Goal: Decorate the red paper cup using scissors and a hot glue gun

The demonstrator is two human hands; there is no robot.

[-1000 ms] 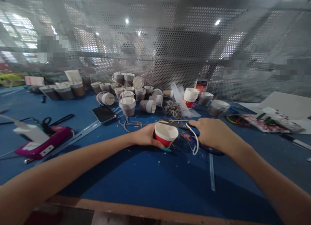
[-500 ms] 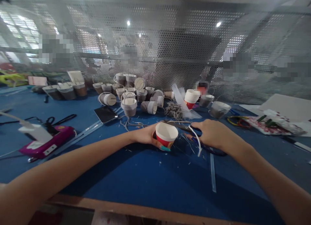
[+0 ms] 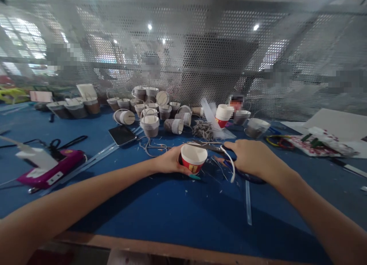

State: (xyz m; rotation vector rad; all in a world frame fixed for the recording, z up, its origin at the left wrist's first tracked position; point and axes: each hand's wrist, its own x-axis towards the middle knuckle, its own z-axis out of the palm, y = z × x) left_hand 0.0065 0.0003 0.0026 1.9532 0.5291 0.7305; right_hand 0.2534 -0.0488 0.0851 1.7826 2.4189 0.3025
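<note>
We've got the red-and-white cup (image 3: 194, 160) mid-desk, well in from the near edge of the desk (image 3: 160, 215), mouth up & tipped a bit; can't tell if its base is on the surface. Our L hand (image 3: 169, 161) has its fingers clamped round the cup's side, thumb across the front. Paper walls look thin, so too hard a squeeze could dent 'em or push the mouth out of round, & too light a hold could let it spin or slip. Our R hand (image 3: 252, 154) is over the scissors (image 3: 211, 147), index stretched fwd; can't tell if its other fingers are shut on the handles, b/c the hand hides most of them. Main risk: the blades lie just behind the cup, pointing L toward the L hand, so a careless close or shove could nick a finger or the cup wall. The curved white strip (image 3: 233, 169) hangs by the R fingers & could snag in the handles. Toward the far edge, the gray cord pile (image 3: 204, 130) & the stack of cups (image 3: 223, 116) sit near enough that a wide R-arm swing could topple the stack. Loose scraps (image 3: 186, 192) nearer us might stick to the cup, prob. minor.
</note>
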